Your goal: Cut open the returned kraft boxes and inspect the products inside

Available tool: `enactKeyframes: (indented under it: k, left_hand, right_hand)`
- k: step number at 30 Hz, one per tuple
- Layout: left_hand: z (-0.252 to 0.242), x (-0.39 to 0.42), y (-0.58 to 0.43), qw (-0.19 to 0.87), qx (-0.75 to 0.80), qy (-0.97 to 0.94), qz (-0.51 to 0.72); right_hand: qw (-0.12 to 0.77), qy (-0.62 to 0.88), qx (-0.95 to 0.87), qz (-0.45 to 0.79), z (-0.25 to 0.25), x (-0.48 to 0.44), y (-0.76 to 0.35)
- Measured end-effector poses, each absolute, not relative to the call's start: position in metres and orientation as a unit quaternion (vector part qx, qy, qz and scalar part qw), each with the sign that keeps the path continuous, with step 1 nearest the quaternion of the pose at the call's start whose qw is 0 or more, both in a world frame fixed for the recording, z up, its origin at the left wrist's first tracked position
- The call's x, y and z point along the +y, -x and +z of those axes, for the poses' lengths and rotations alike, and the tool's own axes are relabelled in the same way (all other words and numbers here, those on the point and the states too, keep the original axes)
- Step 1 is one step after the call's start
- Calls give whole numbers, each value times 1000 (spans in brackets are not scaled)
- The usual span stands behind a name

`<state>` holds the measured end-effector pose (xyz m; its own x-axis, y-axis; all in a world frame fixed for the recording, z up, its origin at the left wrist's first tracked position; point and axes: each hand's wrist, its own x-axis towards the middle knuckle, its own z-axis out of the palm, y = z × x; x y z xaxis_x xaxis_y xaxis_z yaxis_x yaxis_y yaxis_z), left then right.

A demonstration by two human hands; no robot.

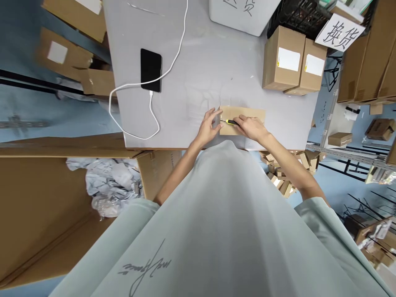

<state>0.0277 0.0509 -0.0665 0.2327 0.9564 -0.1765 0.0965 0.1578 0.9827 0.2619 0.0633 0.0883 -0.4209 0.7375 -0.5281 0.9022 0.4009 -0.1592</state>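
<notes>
A small flat brown cardboard box (243,112) lies near the front edge of the grey table, just ahead of my body. My left hand (207,128) holds its left end, thumb and fingers apart and touching the box there. In my right hand (252,128) is a yellow and black utility knife (231,122), gripped by closed fingers above the box. The knife's tip points left toward the box's left end, close to my left fingertips. Whether the blade is in the cardboard I cannot tell.
A black phone (151,68) with a white cable (176,57) lies on the table (198,53) at left. Two brown boxes (283,57) stand at right, by a black crate (298,18). On the floor at left, a large carton (40,198) holds crumpled packing material (113,181).
</notes>
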Motion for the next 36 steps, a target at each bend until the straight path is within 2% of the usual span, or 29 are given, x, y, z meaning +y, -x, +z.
enactKeyframes:
  k: [12, 22, 30, 36]
  left_hand:
    - [-84, 58, -22, 591, 442, -571, 358]
    - [-86, 57, -21, 546, 445, -631, 325]
    - [-82, 58, -21, 538, 450, -638, 317]
    - [-80, 57, -18, 533, 461, -640, 306]
  right_hand:
    - [255, -511, 802, -174, 109, 65, -244]
    - [320, -496, 793, -149, 131, 74, -222]
    - [326, -471, 808, -135, 128, 83, -215]
    - [331, -476, 805, -125, 120, 86, -257]
